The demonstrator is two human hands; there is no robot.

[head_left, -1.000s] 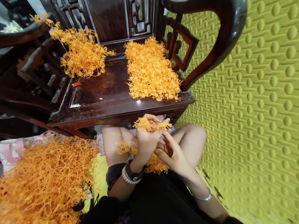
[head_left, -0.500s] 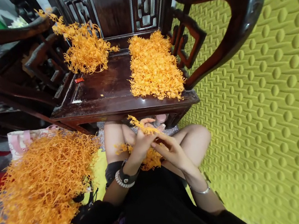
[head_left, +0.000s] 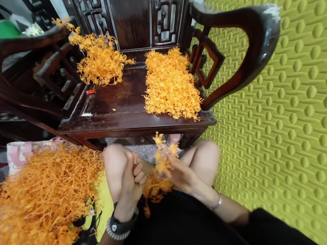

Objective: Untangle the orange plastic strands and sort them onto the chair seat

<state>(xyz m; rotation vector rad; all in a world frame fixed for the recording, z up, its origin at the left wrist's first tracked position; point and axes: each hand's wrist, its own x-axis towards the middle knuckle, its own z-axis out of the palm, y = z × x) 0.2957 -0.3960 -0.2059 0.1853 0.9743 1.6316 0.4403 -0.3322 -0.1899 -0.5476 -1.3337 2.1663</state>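
My right hand [head_left: 185,176] is closed on an orange plastic flower sprig [head_left: 163,156], held upright above my lap and smeared by motion. My left hand [head_left: 132,178] is curled to the left of it, thumb against the fingers; whatever it pinches is too small to make out. In my lap, between the hands, lie more orange sprigs [head_left: 156,186]. On the dark wooden chair seat [head_left: 117,92] ahead are a neat block of orange sprigs [head_left: 171,85] at the right and a looser heap [head_left: 99,60] at the left.
A big pile of orange stems [head_left: 39,206] spreads on the floor at my left, beside a pink and white bag [head_left: 20,154]. The chair's curved armrest [head_left: 254,40] juts out at the right, over a yellow-green studded mat [head_left: 279,140]. A small red wrapper [head_left: 91,92] lies on the seat.
My hands, which were together on a sprig, have parted. The left has moved left and closed; the right holds the sprig upright. The camera view has shifted slightly.
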